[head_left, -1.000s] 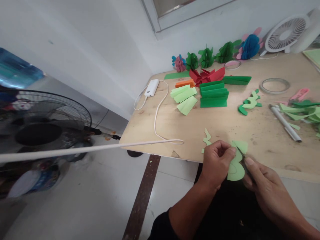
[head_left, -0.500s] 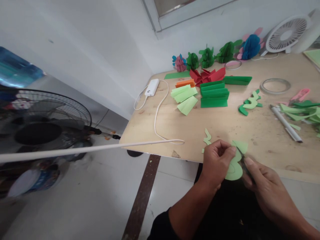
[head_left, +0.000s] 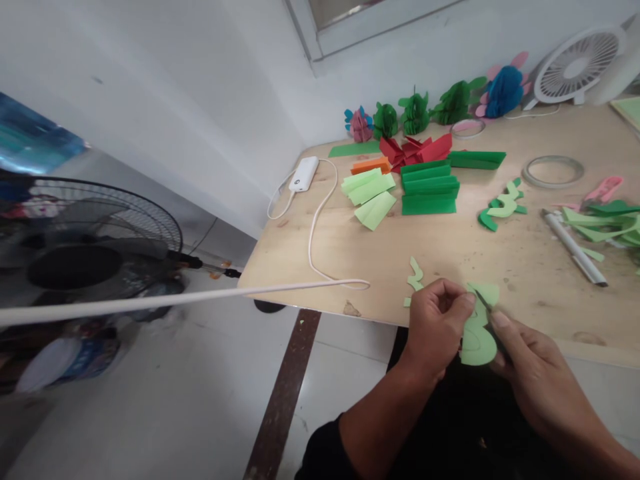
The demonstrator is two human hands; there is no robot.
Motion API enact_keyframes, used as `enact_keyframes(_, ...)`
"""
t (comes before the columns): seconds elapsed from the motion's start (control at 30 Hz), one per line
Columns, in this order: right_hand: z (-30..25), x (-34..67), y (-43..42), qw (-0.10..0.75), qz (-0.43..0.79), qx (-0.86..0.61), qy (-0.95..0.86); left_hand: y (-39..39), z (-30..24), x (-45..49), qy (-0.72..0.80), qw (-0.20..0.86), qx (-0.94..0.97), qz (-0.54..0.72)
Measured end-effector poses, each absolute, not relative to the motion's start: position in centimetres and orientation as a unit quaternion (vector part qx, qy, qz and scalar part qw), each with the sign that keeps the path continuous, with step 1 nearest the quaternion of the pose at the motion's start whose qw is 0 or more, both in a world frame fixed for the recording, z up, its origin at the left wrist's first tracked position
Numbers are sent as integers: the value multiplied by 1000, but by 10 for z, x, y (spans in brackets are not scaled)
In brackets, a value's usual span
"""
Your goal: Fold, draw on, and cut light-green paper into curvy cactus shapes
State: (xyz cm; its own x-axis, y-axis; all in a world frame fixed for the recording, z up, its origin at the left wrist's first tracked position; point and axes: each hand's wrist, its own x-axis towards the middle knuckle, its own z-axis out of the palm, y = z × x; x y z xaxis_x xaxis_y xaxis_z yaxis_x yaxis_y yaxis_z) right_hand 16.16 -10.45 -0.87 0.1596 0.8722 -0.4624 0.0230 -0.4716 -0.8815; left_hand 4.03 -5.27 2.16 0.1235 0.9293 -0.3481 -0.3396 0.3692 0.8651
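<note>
A light green paper piece (head_left: 479, 343) with a drawn outline and a rounded edge is pinched between the thumb and fingers of my left hand (head_left: 442, 320). My right hand (head_left: 523, 353) is closed around dark scissors (head_left: 486, 301), their blades on the paper near its upper part; the handles are mostly hidden by my fingers. Just left of my left hand, a narrow wavy light green scrap (head_left: 415, 272) lies on the table near its front edge.
On the table (head_left: 280, 257) are folded green papers (head_left: 429, 190), light green papers (head_left: 370, 193), red papers (head_left: 415, 152), a silver marker (head_left: 575, 248), scraps (head_left: 610, 223) and a tape roll (head_left: 553, 172). A white cable (head_left: 311, 247) crosses the front edge. Honeycomb paper figures (head_left: 415, 115) and a small fan (head_left: 575, 67) stand behind.
The light green paper has shifted slightly to the right and turned a little in my left hand. The scissors and right hand have moved only slightly.
</note>
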Motion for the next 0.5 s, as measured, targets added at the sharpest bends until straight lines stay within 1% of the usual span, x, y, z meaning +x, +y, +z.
enact_keyframes(0.5,-5,161,-102,378,519,-664,-384,-52,21,41,477,687,296,462)
